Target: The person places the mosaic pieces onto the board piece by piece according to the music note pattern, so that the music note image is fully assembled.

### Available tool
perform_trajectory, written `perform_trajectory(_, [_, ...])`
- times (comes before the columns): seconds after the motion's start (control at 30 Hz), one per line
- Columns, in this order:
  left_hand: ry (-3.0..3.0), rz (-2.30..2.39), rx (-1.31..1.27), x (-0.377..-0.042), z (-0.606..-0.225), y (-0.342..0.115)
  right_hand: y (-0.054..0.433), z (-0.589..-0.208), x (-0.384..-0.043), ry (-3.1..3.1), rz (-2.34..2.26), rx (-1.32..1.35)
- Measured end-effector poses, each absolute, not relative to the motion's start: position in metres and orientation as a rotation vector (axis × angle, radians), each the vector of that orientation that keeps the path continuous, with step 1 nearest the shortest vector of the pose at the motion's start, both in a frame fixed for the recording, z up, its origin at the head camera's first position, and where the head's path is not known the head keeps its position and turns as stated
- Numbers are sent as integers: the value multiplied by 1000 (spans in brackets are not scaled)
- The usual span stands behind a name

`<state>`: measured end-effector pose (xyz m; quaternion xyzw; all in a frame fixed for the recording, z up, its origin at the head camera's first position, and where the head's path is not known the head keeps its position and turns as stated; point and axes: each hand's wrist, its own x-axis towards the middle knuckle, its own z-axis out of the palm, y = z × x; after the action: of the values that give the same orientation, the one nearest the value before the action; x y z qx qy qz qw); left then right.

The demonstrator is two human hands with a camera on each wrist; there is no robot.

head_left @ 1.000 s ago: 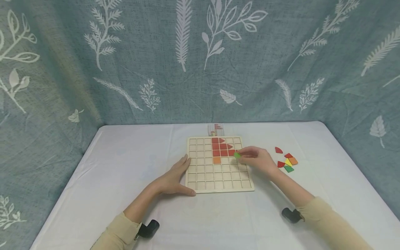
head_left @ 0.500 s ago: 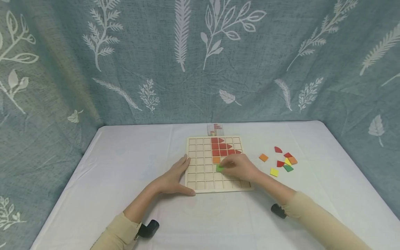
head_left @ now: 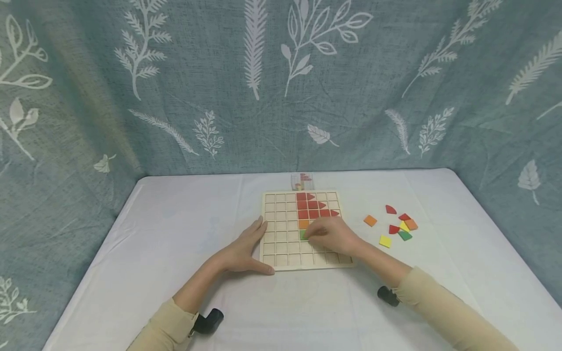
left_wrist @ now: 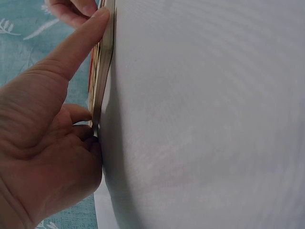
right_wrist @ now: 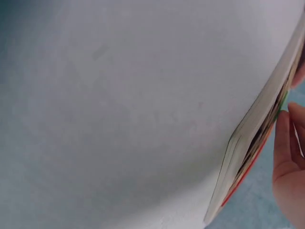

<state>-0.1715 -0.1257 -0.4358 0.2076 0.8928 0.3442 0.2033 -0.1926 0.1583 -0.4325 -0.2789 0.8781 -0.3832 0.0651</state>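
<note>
A pale wooden grid board [head_left: 281, 247] lies flat on the white table. Along its left side rests my left hand [head_left: 244, 251], fingers straight at the edge and thumb at the near corner. My right hand [head_left: 332, 235] is over the middle of the board, pinching a green square tile [head_left: 302, 235] that sits at a cell just below an orange square tile [head_left: 304, 224]. Its fingers cover part of the green tile. Above these, red tiles [head_left: 303, 205] form three rows, each ending in a pointed piece. In the right wrist view the fingertips [right_wrist: 282, 117] are right at the green.
Loose tiles lie right of the board: an orange square [head_left: 370, 221], a yellow square [head_left: 385, 241], a red quarter-round piece [head_left: 391, 209], and a small cluster with a green piece [head_left: 405, 236]. Behind the board is a small pattern card [head_left: 302, 182]. A blue-green curtain [head_left: 263, 136] hangs behind.
My right hand has moved left and nearer with the green tile, from the board's right side to a cell below the orange one. Loose orange and yellow squares came into view. My left hand stayed still.
</note>
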Motion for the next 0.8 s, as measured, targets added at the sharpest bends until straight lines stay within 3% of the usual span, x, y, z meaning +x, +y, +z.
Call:
perform_trajectory(0.43, [2489, 982, 583, -171, -437, -125, 221, -422, -187, 2684, -1339, -68])
perform_trajectory(0.8, [2491, 969, 598, -170, -440, -126, 275, -422, -186, 2900, -977, -14])
